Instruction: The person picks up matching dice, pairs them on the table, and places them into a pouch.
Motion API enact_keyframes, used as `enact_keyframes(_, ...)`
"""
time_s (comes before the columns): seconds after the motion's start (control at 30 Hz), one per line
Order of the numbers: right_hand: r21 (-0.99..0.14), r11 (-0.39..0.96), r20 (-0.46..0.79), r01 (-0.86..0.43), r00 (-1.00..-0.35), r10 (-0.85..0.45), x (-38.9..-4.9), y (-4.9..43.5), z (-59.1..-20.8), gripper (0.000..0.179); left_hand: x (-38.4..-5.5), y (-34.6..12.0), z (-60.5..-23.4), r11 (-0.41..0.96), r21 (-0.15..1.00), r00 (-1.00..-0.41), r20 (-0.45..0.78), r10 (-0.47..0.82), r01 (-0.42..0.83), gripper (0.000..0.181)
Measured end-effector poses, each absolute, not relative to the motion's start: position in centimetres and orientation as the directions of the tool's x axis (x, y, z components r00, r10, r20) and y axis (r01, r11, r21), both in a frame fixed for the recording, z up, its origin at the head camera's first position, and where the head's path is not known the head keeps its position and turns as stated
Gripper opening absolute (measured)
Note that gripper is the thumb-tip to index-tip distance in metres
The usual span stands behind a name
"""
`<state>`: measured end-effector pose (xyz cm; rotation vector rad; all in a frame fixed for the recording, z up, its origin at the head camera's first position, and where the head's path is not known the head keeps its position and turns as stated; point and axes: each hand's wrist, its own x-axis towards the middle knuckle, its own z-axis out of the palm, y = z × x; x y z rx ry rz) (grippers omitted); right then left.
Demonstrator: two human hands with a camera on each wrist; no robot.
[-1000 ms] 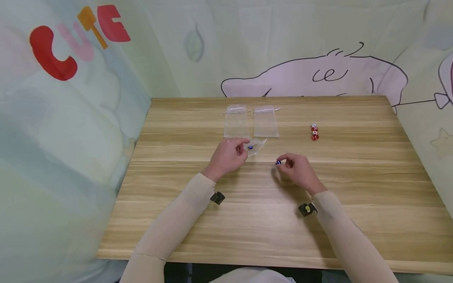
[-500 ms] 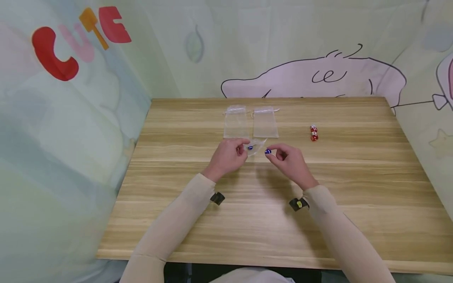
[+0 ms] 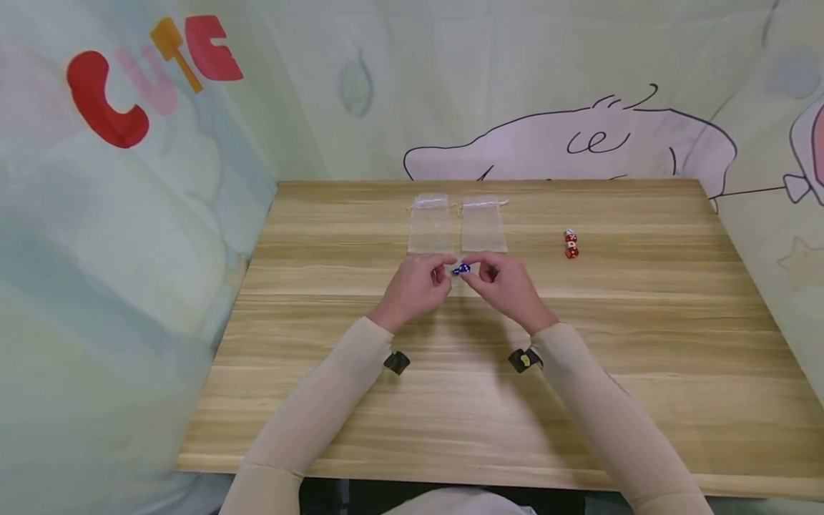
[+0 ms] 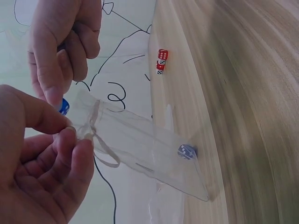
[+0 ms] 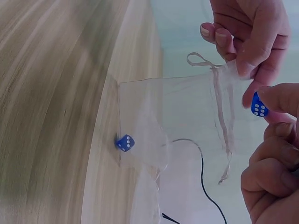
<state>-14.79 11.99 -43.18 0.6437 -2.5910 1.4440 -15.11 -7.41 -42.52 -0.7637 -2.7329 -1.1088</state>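
Head view: your right hand (image 3: 507, 287), pinching a blue die (image 5: 259, 108), has reached your left hand (image 3: 415, 287), which pinches a drawstring pouch (image 4: 135, 137). The die looks ready for bagging.

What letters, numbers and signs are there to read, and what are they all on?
"CUTE": big letters on the backdrop.
Six dots, not a written number: blue die pinched by the right hand.
Dots too small or blurred to count for sure: second blue die inside the clear bag; red and white dice.
Curly lines on the cartoon drawing: no readable word.
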Motion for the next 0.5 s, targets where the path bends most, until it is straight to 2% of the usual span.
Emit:
enact_keyframes(0.23,-0.789,0.468,0.255,-0.397,-0.905,-0.34,-14.91,11.89,-43.34,0.019,-15.14,-7.5,-42.42,0.609,0.624,-0.866,0.265,0.425,0.49,0.029)
enact_keyframes(0.5,-0.799,0.496,0.213,-0.341,-0.931,-0.296,-14.77,12.65,-43.89,0.03,-15.0,-7.73,-42.46,0.618,0.621,-0.869,0.25,0.427,0.483,0.029)
